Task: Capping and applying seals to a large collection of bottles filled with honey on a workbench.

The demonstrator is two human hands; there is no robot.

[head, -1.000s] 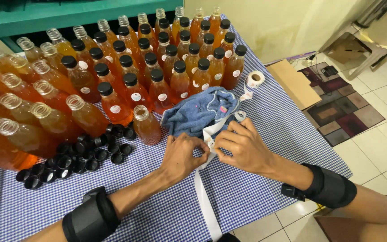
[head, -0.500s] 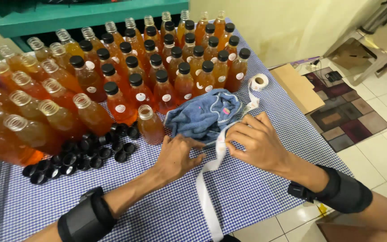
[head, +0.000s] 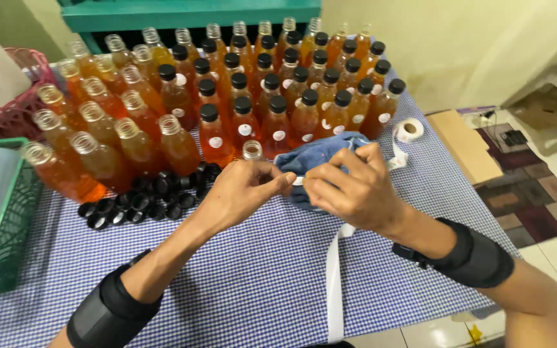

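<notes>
My left hand (head: 243, 193) and my right hand (head: 356, 187) meet fingertip to fingertip over a crumpled blue cloth (head: 320, 154). Between the fingertips sits a small white sticker (head: 298, 182), pinched by my left hand. My right hand grips a long white backing strip (head: 334, 283) that hangs down toward the table's near edge. Its other end leads to a sticker roll (head: 409, 130). An uncapped bottle of orange liquid (head: 251, 151) stands just behind my left hand. Both wrists wear black bands.
Many orange bottles cover the back of the checked tablecloth (head: 259, 283): black-capped ones (head: 278, 109) in the middle, uncapped ones (head: 104, 129) at the left. Loose black caps (head: 143, 200) lie in front. A green basket (head: 8, 219) and red basket (head: 8, 113) stand left; the table edge drops right.
Both hands have lifted off the table and come together over the blue cloth, pinching the sticker between them. The strip now hangs from my right hand.
</notes>
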